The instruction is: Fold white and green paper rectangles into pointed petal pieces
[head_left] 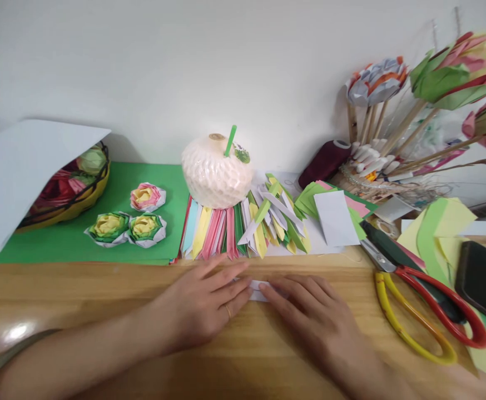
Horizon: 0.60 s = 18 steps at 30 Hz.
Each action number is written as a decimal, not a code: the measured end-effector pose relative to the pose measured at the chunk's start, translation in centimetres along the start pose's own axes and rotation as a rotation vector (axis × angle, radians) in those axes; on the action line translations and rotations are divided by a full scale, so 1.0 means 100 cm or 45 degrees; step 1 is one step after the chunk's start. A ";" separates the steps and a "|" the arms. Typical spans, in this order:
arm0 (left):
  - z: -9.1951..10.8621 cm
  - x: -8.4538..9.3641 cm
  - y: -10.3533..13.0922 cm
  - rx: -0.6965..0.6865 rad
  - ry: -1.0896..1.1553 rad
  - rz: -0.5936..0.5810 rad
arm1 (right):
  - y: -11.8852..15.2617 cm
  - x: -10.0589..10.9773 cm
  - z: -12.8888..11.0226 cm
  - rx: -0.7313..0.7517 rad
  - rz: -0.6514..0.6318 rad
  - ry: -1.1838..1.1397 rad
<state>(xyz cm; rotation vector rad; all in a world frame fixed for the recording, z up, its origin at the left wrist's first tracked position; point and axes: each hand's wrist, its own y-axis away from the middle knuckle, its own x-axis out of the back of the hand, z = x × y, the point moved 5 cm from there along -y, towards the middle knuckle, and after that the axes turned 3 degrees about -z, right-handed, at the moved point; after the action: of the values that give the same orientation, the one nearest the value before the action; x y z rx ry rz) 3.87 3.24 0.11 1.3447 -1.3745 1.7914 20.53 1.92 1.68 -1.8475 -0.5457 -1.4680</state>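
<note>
A small folded strip of white paper (258, 290) lies on the wooden table between my hands, partly covered by their fingers. My left hand (209, 300) is open, its fingers spread and resting over the strip's left part. From the other side, my right hand (313, 311) lies with fingers stretched out, the index fingertip pressing on the strip's right part. Just beyond the fingers are folded paper strips (222, 230) in several colours, laid in a row. A loose pile of folded green, yellow and white pieces (276, 216) sits to their right.
A white textured jar with a green straw (218, 169) stands behind the strips. Paper flowers (147, 197) and a basket (93, 191) are at left. Scissors (420, 303), a phone (485, 283), white paper (337, 218), a maroon thread spool (322, 161) and stemmed paper flowers (455, 75) occupy the right.
</note>
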 end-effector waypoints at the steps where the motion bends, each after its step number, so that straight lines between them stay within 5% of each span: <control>1: 0.000 0.000 0.000 -0.037 -0.008 -0.012 | 0.000 0.001 -0.001 0.016 -0.004 0.007; 7: -0.005 0.005 -0.001 -0.207 -0.002 -0.126 | 0.001 0.004 -0.001 0.060 0.026 0.001; 18: -0.006 0.004 0.001 -0.165 -0.009 -0.144 | 0.002 -0.002 0.000 -0.017 -0.008 -0.015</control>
<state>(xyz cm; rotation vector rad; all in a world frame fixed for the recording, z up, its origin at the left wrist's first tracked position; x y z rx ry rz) 3.37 3.71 0.46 1.3338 -1.3649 1.5977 20.62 1.79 1.44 -1.8677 -0.5492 -1.4694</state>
